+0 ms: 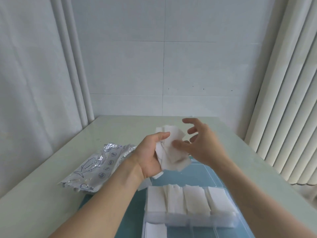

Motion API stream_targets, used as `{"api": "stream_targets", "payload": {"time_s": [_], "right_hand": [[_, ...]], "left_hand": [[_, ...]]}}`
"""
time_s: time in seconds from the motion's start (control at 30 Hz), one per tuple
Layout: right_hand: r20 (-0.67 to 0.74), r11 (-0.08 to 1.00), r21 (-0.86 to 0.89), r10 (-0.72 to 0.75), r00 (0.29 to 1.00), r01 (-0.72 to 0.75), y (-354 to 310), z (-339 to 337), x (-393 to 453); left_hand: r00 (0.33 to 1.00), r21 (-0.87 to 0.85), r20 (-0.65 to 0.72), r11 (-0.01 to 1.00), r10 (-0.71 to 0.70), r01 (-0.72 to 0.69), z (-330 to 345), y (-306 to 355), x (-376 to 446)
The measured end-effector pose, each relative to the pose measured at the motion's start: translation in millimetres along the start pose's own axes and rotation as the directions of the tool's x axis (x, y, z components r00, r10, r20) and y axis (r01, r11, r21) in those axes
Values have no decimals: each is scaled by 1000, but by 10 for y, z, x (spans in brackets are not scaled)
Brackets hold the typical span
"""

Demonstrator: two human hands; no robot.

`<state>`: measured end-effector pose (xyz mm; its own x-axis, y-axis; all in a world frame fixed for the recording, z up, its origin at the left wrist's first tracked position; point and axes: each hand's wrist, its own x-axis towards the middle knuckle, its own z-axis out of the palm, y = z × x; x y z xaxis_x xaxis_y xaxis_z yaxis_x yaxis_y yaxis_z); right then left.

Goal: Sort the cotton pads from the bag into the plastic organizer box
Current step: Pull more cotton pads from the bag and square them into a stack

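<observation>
My left hand (151, 155) grips a loose bunch of white cotton pads (173, 152) held above the table. My right hand (200, 143) hovers at the bunch with fingers spread and its thumb touching the top pad. The silver foil bag (99, 167) with blue fish print lies flattened to the left. A clear plastic organizer box (188, 219) sits near me, its far row filled with upright stacks of pads (188, 198). More pads lie in a near left compartment (154, 231).
A teal cutting mat (202, 174) lies under the box on the pale table (120, 127). A tiled wall stands behind, and white vertical slats line the right side. One pad peeks from under my left wrist (143, 186).
</observation>
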<state>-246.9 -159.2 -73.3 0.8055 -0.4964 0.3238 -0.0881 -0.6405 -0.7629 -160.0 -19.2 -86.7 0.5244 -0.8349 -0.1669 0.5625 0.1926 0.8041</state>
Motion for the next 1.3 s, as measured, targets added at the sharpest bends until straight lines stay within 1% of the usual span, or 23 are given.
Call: {"api": "stream_targets", "payload": {"time_s": [0.07, 0.1, 0.17, 0.3, 0.4, 0.53, 0.57, 0.7, 0.83, 0.93, 1.03, 1.1, 1.23, 1.3], "right_hand": [[-40, 995, -7, -101, 994, 101, 55, -17, 67], [-45, 991, -23, -136, 990, 135, 42, -43, 82], [16, 985, -34, -169, 986, 169, 40, -72, 139], [196, 978, -119, -147, 970, 172, 91, -107, 231], [223, 978, -142, -116, 968, 150, 152, -116, 271], [303, 998, -51, -28, 953, 46, 193, -109, 284], [303, 999, -37, -16, 953, 28, 203, -110, 285], [248, 999, -33, -11, 969, 20, 219, -155, 301], [245, 999, 22, 21, 969, -27, 244, -245, 327], [240, 997, 73, 18, 970, -37, 227, -261, 329], [134, 989, 134, 49, 990, -67, 230, -217, 340], [65, 979, 188, 72, 995, -83, 241, -164, 339], [-73, 974, 209, 105, 992, -88, 296, -26, 331], [-84, 965, 236, 141, 986, -118, 295, -25, 338]], "left_hand": [[998, 54, 44, 998, -44, 41, -23, 12, 33], [994, 81, 91, 995, -67, 60, -20, 18, 17], [981, 138, 156, 986, -112, 90, -41, 27, 33], [963, 260, 194, 957, -186, 132, -104, 69, 60], [967, 344, 155, 928, -204, 141, -165, 75, 116], [973, 401, 104, 904, -207, 149, -182, 29, 171], [975, 403, 101, 904, -199, 143, -180, 24, 183], [980, 387, 95, 913, -176, 127, -177, 46, 193], [985, 350, 78, 929, -155, 118, -178, 55, 178], [987, 350, 74, 930, -144, 109, -183, 46, 184], [991, 380, 64, 921, -120, 87, -171, 30, 189], [996, 385, 42, 922, -73, 52, -159, 22, 209], [997, 381, -76, 925, 34, -2, -147, -17, 260], [990, 371, -122, 928, 77, -26, -142, -32, 269]]}}
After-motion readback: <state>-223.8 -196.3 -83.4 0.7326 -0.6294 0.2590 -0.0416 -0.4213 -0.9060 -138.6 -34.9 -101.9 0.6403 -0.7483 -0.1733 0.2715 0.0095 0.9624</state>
